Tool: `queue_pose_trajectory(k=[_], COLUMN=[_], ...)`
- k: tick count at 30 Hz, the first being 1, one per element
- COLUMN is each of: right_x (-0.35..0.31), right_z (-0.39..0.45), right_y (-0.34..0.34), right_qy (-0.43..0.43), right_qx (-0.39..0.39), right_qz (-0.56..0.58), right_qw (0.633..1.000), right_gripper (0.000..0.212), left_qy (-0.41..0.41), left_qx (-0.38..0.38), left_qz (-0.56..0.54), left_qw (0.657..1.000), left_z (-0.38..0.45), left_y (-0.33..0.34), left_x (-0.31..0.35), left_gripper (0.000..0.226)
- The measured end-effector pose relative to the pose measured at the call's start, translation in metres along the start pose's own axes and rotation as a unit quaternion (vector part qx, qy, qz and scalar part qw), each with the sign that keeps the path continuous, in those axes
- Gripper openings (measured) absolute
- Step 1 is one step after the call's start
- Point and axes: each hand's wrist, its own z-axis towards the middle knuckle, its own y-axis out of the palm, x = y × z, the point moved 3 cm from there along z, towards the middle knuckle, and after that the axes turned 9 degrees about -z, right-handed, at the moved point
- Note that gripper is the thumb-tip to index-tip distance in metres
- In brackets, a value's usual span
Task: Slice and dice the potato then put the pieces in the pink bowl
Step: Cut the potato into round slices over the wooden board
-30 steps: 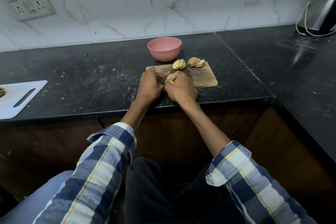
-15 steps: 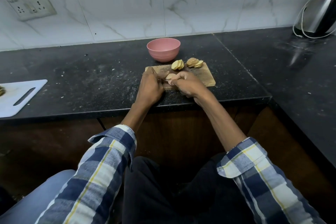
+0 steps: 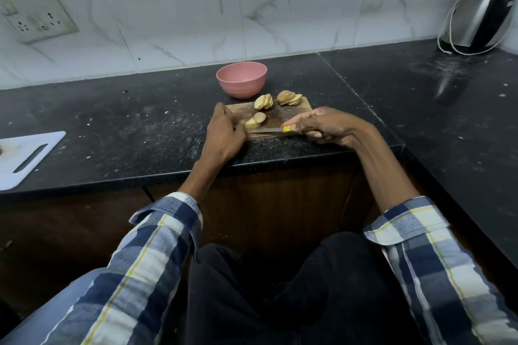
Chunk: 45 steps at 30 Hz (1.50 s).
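We note right hand [image 3: 325,127] swung out right from left hand [image 3: 225,134], drawing knife [image 3: 269,131] flat along near board edge; potato piece [image 3: 255,120] and cut slice now uncovered.

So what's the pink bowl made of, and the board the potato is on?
The pink bowl looks like matte plastic: one even colour, no shine, faint ridges round its side. It could be another moulded material. The board looks like wood: brown, dull, with darker streaks like grain and wear marks under the potato slices.
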Motion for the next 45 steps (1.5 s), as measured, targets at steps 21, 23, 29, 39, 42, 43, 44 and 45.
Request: queue_pose_trajectory(k=[21,23,29,39,42,43,44,45], right_x=[-0.003,-0.008,-0.021,-0.027,-0.032,-0.033,-0.034,-0.036], right_z=[0.001,0.002,0.017,0.016,0.018,0.018,0.02,0.021], right_y=[0.015,0.024,0.064,0.078,0.079,0.079,0.079,0.08], right_qy=[-0.036,-0.037,-0.039,0.027,0.027,0.033,0.036,0.038], right_qx=[0.21,0.225,0.304,0.347,0.331,0.325,0.32,0.316], right_qz=[0.075,0.066,0.006,-0.11,-0.115,-0.108,-0.096,-0.084], right_qw=[0.974,0.971,0.952,0.931,0.936,0.939,0.942,0.944], right_gripper=[0.016,0.015,0.01,0.025,0.027,0.028,0.03,0.031], left_qy=[-0.015,0.002,0.017,-0.002,-0.015,-0.017,-0.019,-0.021], left_qx=[0.025,-0.006,-0.003,0.008,0.015,0.017,0.02,0.021], left_qz=[-0.024,-0.032,-0.076,-0.129,-0.153,-0.161,-0.165,-0.167], left_qw=[0.999,0.999,0.997,0.992,0.988,0.987,0.986,0.985], left_z=[0.017,0.017,0.013,0.015,0.015,0.015,0.016,0.016], left_y=[0.015,0.008,0.001,0.003,0.003,0.003,0.003,0.003], left_x=[0.009,0.001,-0.011,-0.014,-0.014,-0.014,-0.015,-0.015], left_gripper=[0.028,0.025,0.029,0.025,0.024,0.024,0.024,0.023])
